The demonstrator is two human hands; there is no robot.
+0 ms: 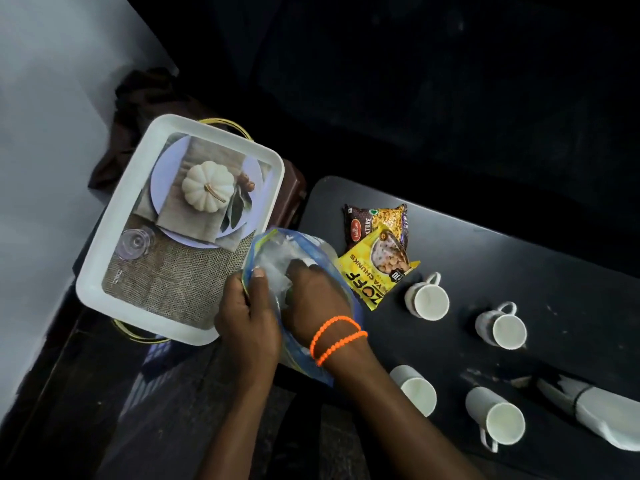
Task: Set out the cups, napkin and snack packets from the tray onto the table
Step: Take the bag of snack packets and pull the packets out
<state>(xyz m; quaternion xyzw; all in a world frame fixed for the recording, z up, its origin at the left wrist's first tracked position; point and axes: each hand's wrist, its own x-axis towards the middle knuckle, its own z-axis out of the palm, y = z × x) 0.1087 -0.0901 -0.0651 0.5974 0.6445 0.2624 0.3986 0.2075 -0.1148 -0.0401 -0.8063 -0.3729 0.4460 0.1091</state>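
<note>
A white tray (114, 216) with a printed pumpkin picture sits at the left, with nothing loose in it. My left hand (247, 320) grips the edge of a clear blue-trimmed plastic packet of white napkins (277, 251) over the tray's right corner. My right hand (313, 299), orange bead bands at the wrist, reaches into that packet, fingers closed on the white napkin inside. On the black table (485, 258) lie a yellow snack packet (375, 271) overlapping a dark red one (367, 221). Several white cups stand to the right, one being a handled cup (427, 299).
A dark brown cloth (145, 109) lies behind the tray. A white object (602, 415) rests at the table's right edge. A dark glossy surface (104, 393) lies under the tray.
</note>
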